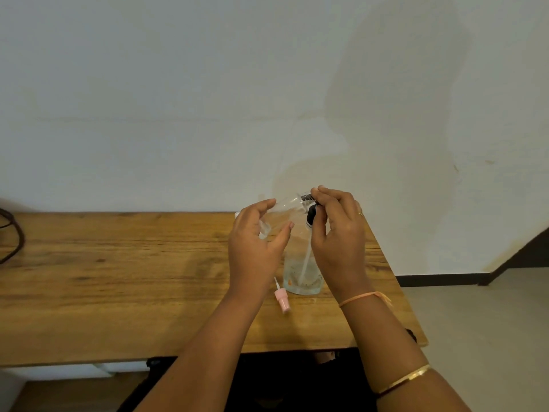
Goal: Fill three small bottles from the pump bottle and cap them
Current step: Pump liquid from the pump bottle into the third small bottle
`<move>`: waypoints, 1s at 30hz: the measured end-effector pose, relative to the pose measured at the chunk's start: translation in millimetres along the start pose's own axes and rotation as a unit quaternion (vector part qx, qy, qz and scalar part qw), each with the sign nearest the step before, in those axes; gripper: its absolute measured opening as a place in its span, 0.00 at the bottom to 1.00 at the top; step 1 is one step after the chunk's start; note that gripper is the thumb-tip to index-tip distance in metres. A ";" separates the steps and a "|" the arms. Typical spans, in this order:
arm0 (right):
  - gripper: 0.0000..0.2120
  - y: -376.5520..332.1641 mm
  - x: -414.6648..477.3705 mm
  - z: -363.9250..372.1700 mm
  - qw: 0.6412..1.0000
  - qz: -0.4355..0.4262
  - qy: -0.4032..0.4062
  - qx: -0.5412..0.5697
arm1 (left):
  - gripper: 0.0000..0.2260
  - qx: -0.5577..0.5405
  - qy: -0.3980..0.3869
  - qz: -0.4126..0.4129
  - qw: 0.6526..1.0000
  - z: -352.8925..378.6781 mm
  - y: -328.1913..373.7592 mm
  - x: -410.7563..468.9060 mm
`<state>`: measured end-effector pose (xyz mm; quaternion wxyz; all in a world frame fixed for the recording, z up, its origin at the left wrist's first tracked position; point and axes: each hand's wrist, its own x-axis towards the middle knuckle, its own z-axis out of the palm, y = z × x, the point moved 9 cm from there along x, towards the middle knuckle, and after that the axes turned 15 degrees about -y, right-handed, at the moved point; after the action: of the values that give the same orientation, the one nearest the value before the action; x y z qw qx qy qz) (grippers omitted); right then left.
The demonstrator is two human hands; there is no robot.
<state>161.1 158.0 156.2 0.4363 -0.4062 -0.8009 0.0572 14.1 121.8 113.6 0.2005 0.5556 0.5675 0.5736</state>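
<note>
Centre frame: the left hand point(255, 239) grips the tilted small bottle point(285, 205); the right hand point(338, 233) pinches its black cap point(306, 198), above the pump bottle point(303, 275).

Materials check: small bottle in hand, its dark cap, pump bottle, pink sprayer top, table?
Small bottle: clear, glossy, likely plastic; could be glass.
Dark cap: ribbed, probably moulded plastic.
Pump bottle: transparent body, dip tube visible through it; plastic or glass, unclear.
Pink sprayer top: opaque, smooth plastic by its look.
Table: wood, visible grain and knots, matte finish.
</note>
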 end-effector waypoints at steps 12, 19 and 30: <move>0.13 -3.1 5.8 -5.5 0.999 -0.013 0.014 -0.039 | 0.21 -0.009 -0.002 0.027 1.000 -2.2 -3.4 0.3; 0.13 -2.0 1.4 1.3 0.999 -0.003 0.021 -0.044 | 0.20 -0.014 -0.018 0.013 1.000 -4.5 -4.3 -0.6; 0.12 -10.2 7.0 -9.2 0.998 -0.006 0.013 -0.062 | 0.20 -0.041 -0.016 0.030 0.999 -7.2 2.1 3.6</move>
<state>159.9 153.6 170.9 0.4208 -0.4286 -0.7995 -0.0006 7.7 121.2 118.8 0.2152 0.5730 0.5231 0.5930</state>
